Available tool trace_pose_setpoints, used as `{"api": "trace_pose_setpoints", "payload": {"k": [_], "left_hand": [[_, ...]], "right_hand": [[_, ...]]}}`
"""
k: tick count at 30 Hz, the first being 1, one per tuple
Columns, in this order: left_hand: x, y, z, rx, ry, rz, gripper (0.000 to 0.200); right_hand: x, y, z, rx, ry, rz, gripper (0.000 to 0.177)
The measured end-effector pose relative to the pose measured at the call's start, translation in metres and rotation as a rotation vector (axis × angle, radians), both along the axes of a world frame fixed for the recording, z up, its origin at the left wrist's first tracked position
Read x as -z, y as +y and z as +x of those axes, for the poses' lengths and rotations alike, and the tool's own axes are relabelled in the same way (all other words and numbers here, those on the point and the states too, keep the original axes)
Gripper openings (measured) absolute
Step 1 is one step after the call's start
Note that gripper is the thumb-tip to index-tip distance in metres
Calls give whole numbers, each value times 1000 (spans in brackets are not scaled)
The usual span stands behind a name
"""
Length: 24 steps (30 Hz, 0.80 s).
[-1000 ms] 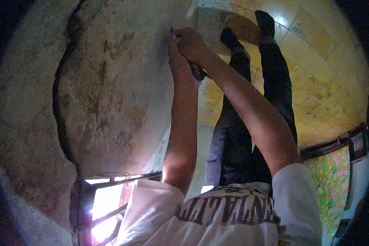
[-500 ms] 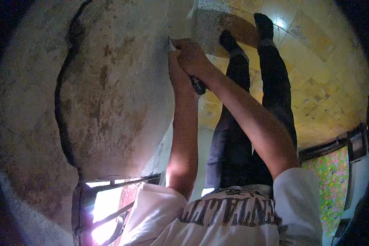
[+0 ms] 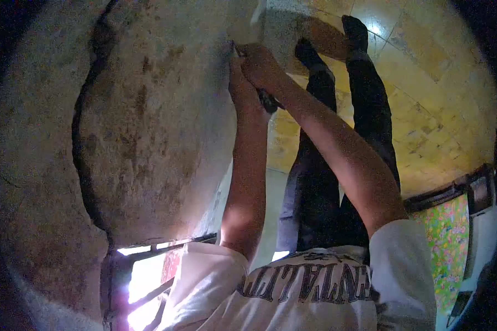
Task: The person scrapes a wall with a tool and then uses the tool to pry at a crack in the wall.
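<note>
Both my hands meet at the edge of a rough, stained plaster wall (image 3: 149, 121). My right hand (image 3: 261, 65) is closed around a small tool (image 3: 268, 102). Its dark handle sticks out below the wrist and its pale tip touches the wall. My left hand (image 3: 238, 77) lies flat against the wall just under the right one, with its fingers curled at the tool's tip and partly hidden. My dark trousers (image 3: 336, 165) and feet run up the picture over the floor.
A long dark crack (image 3: 83, 138) runs down the wall. A barred window (image 3: 143, 276) glows at the lower left. Yellow floor tiles (image 3: 441, 105) lie to the right, with a flowered cloth (image 3: 447, 243) and a dark frame at the right edge.
My hands and the tool slid a little down the wall edge, then came back up toward the corner. My body and legs stayed put.
</note>
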<state>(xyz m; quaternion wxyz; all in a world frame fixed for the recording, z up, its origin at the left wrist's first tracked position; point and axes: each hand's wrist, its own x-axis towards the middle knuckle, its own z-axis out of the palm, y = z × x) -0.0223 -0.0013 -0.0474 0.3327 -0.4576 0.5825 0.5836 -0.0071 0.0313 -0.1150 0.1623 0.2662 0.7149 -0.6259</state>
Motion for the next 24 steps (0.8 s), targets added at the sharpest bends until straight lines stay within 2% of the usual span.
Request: {"api": "trace_pose_setpoints", "payload": {"k": [4, 14, 16, 19, 21, 24], "left_hand": [[-15, -1, 13, -20, -12, -8, 45], [-25, -38, 44, -25, -42, 25, 51], [-22, -40, 47, 44, 0, 55, 52], [-43, -15, 43, -28, -160, -55, 39], [-40, -20, 47, -21, -120, -2, 36], [-31, -34, 61, 33, -87, -18, 42]], "right_hand": [[-8, -12, 17, 89, 128, 98, 38], [-50, -1, 32, 71, -106, -296, 56], [-52, 2, 34, 108, -86, -294, 58], [-27, -14, 40, 150, -107, -298, 60], [-18, -23, 42, 199, -76, -304, 60], [-2, -39, 41, 218, 41, -45, 57]]}}
